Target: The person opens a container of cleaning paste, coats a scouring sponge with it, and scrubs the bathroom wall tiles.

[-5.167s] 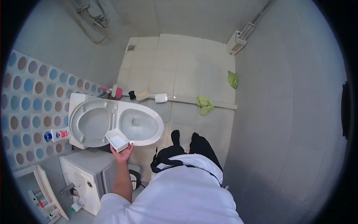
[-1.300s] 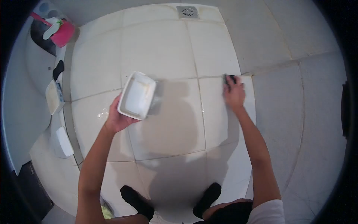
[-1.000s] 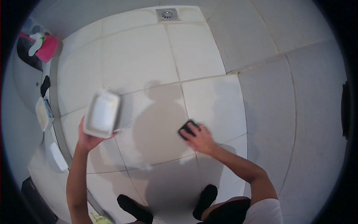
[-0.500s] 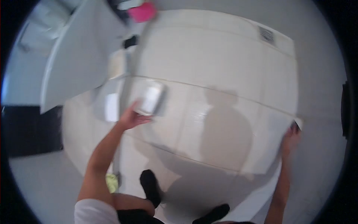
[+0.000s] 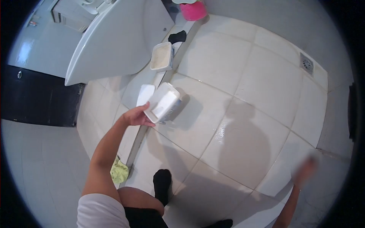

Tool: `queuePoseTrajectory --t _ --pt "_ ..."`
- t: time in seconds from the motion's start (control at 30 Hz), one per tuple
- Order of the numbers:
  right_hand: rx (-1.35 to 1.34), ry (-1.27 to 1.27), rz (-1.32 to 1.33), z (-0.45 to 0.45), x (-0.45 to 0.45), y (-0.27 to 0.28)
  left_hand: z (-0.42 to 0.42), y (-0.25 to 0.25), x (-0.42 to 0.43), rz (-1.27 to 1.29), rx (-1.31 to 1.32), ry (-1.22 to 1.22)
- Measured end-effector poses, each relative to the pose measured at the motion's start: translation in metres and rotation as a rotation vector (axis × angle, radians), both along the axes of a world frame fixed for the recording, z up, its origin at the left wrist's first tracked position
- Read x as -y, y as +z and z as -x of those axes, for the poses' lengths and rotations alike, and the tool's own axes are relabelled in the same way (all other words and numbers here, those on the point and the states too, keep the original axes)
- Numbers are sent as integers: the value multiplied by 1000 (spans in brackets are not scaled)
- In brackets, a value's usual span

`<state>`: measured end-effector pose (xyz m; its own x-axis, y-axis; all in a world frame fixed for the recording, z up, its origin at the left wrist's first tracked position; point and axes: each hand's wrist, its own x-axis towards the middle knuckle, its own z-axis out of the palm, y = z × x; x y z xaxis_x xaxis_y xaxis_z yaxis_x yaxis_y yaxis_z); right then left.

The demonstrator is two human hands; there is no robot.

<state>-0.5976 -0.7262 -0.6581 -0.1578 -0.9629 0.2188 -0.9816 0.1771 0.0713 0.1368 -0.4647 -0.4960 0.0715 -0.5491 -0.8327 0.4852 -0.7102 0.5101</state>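
My left hand [image 5: 136, 115] grips a white plastic tub [image 5: 164, 100] by its near end, thumb over the rim. The tub is tilted, so its white inside shows; printing runs along its outer side. Just behind it, a flat white rectangular piece [image 5: 145, 93] lies by the ledge. A second white tub [image 5: 161, 57], with something cream-coloured inside, stands farther along the ledge. Out to the right, near the wall, my right hand [image 5: 304, 173] is smeared by motion. A dark patch shows at its fingertips, but I cannot make out what it is.
Pale tiles [image 5: 213, 125] cover the floor, with wet shine in places. A raised ledge [image 5: 133, 146] runs along the left, bearing a black cloth [image 5: 177, 37] and a yellow-green cloth [image 5: 119, 171]. A white basin-like panel [image 5: 114, 41], pink container [image 5: 193, 11] and floor drain [image 5: 307, 64] are farther off.
The view has shifted. My right hand has drawn back from the floor's corner by the wall, towards me. My left hand keeps hold of the tub, which shows more of its inside.
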Motion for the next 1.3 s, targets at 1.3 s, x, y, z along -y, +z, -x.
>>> queuePoseTrajectory --t 1.3 --pt "254 606 -290 -144 -20 55 277 -84 201 53 1137 -1608"
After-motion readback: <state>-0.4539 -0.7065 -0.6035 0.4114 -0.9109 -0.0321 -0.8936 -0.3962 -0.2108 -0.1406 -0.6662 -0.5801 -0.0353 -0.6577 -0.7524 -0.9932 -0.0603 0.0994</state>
